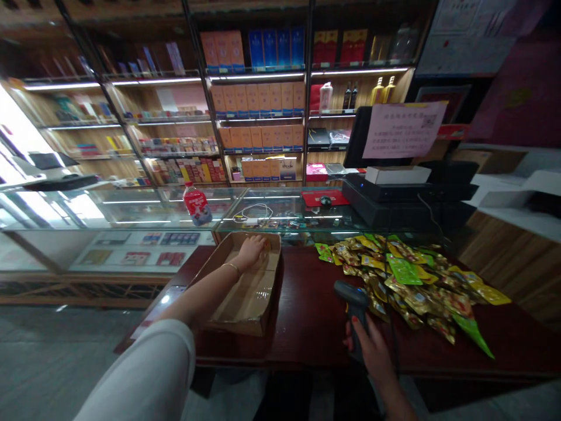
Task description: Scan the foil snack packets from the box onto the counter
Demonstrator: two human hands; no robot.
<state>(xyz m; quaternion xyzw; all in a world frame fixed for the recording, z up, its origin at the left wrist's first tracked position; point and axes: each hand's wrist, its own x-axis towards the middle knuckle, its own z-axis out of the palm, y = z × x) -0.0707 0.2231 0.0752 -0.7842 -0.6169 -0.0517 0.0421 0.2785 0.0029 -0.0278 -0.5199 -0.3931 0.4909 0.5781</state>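
My left hand [252, 250] reaches into the far end of a shallow cardboard box [232, 304]. Its fingers are bent downward and held close together. Something small and orange-red shows by the fingertips, but I cannot make out what it is. My right hand [368, 339] is wrapped round the handle of a dark barcode scanner [353, 295], whose head points up and to the left. Just beyond the scanner, a wide heap of gold, yellow and green snack packets [407, 286] covers the right part of the dark red table [302, 316].
A glass counter [280, 219] runs behind the table, bearing a red-labelled bottle [197, 204], a white cable [254, 216] and a mouse [325, 200] on a red mat. A monitor with a paper sheet [403, 128] stands at right. A dark cord crosses the packets. Lit shelves hold boxes [258, 99].
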